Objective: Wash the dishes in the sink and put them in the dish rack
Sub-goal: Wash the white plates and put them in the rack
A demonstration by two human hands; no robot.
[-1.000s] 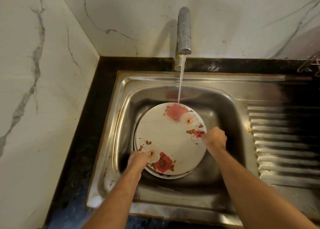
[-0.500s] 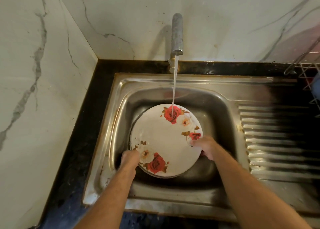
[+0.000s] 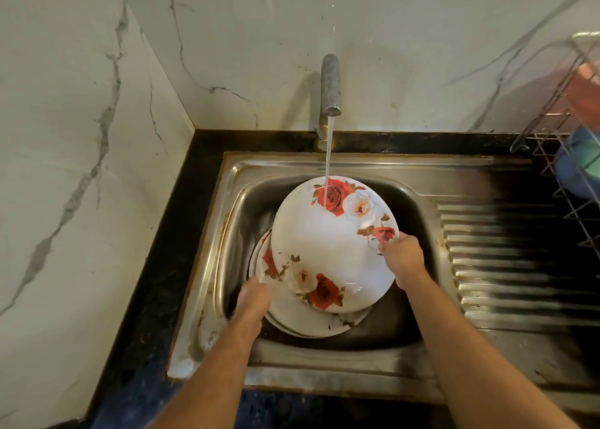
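Observation:
A white plate with red roses (image 3: 328, 250) is tilted up under the running tap (image 3: 330, 84), and the water lands on its far rose. My right hand (image 3: 402, 259) grips its right rim. Under it, more floral plates (image 3: 311, 326) lie stacked in the steel sink (image 3: 233, 220). My left hand (image 3: 255, 298) is at the left rim of that stack with its fingers curled down out of sight; whether it holds a plate is unclear. The wire dish rack (image 3: 552, 129) stands at the far right edge.
A ribbed steel drainboard (image 3: 506, 266) lies between the sink and the rack. In the rack sit a blue bowl (image 3: 576, 168) and a reddish item (image 3: 584, 94). Marble walls close the left and back sides. Black counter (image 3: 168, 266) borders the sink.
The top plate has risen off the stack and tilted toward the tap in my right hand. My left hand no longer meets its edge and sits by the lower plates.

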